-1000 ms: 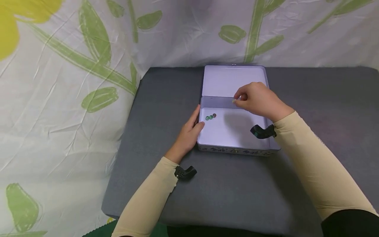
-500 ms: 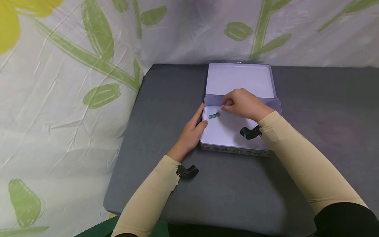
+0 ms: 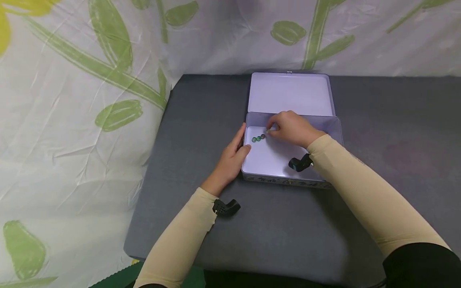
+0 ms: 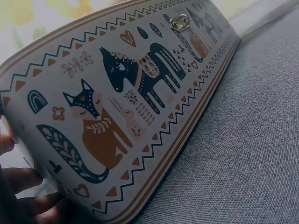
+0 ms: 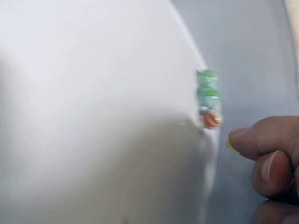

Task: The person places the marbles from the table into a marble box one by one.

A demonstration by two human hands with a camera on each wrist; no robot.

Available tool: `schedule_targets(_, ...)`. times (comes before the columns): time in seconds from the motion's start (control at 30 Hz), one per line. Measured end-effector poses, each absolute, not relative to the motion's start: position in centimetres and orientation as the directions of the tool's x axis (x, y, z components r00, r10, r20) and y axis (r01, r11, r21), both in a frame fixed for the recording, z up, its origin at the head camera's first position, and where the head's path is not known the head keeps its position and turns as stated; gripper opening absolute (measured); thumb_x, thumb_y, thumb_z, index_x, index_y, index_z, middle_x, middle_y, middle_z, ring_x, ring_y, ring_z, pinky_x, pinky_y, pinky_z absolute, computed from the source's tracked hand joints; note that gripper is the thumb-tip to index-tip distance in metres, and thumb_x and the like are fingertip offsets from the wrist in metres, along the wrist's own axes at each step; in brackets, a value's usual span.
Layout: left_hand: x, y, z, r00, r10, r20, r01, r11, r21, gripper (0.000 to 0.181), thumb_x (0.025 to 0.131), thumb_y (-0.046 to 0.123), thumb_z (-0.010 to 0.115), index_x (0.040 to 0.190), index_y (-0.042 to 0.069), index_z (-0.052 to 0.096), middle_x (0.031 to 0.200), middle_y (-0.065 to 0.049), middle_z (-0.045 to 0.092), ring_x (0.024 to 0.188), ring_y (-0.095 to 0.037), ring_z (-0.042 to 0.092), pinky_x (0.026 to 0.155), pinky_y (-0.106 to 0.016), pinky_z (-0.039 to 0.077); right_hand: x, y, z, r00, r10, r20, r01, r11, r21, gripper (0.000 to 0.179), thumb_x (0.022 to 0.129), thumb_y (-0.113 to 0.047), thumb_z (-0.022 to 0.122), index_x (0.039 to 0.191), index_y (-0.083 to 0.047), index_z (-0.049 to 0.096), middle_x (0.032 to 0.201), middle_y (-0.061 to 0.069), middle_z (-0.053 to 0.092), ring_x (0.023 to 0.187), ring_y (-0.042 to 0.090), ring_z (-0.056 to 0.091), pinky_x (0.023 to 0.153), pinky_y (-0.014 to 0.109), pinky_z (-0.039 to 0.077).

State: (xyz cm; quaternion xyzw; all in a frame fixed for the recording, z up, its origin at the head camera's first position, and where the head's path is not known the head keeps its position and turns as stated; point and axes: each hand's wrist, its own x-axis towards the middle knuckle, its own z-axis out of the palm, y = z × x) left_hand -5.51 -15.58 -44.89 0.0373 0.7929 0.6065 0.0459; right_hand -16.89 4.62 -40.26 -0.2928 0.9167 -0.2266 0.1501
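Note:
A white-lined tin box (image 3: 263, 164) stands on the table with its lid (image 3: 289, 94) laid back behind it. Three glass marbles (image 3: 258, 139) sit in a touching row on its floor, towards the left; the right wrist view shows two green ones and an orange-streaked marble (image 5: 211, 120). My right hand (image 3: 291, 129) is inside the box, pinching a yellow marble (image 5: 231, 144) between thumb and forefinger just beside the orange end of the row. Most of that marble is hidden by the fingers. My left hand (image 3: 228, 160) holds the box's left side, thumb at the rim and fingers along the outer wall.
A grey cloth-covered table (image 3: 194, 160) carries the box. Behind and to the left hangs a white sheet (image 3: 234, 44) with green leaves. The box's front has a small metal clasp (image 4: 179, 21) and printed animals. A black wrist camera (image 3: 300, 163) overhangs the box.
My right hand has moved left and lower into the box with the yellow marble, close to the row. My left hand stays on the box side; the row of three marbles is unchanged.

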Motion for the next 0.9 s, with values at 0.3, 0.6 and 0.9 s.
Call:
schedule_targets(0.3, -5.2, -15.5, -44.2, -0.992, 0.119, -0.034, 0.001, 0.281, 0.960, 0.061, 0.100, 0.031, 0.045, 0.155, 0.041, 0.020, 0.157, 0.019, 0.026, 0.141, 0.001, 0.027, 0.113, -0.035, 0.030, -16.9, 4.5, -40.7, -0.773, -0.617, -0.147, -0.486, 0.725, -0.488, 0.016, 0.088, -0.013, 0.069, 0.102, -0.010, 0.075, 0.069, 0.003, 0.061, 0.064, 0.018, 0.052, 0.060, 0.033, 0.041)
schedule_targets(0.6, -5.2, -15.5, -44.1, -0.989, 0.138, -0.043, -0.003, 0.277, 0.961, 0.063, 0.101, 0.025, 0.046, 0.156, 0.036, 0.019, 0.160, 0.008, 0.025, 0.143, -0.009, 0.030, 0.112, -0.039, 0.032, -16.7, 4.5, -40.7, -0.773, -0.614, -0.163, -0.486, 0.736, -0.471, 0.016, 0.088, -0.015, 0.071, 0.102, -0.011, 0.075, 0.075, 0.003, 0.064, 0.069, 0.019, 0.053, 0.063, 0.033, 0.041)
schedule_targets(0.9, -4.8, -15.7, -44.3, -0.991, 0.126, -0.053, -0.016, 0.274, 0.962, 0.061, 0.100, 0.030, 0.046, 0.154, 0.042, 0.019, 0.158, 0.014, 0.026, 0.142, -0.008, 0.030, 0.111, -0.039, 0.033, -16.6, 4.0, -41.0, -0.766, -0.618, -0.180, -0.486, 0.739, -0.467, 0.016, 0.087, -0.018, 0.073, 0.102, -0.012, 0.075, 0.083, 0.002, 0.067, 0.073, 0.019, 0.055, 0.068, 0.034, 0.044)
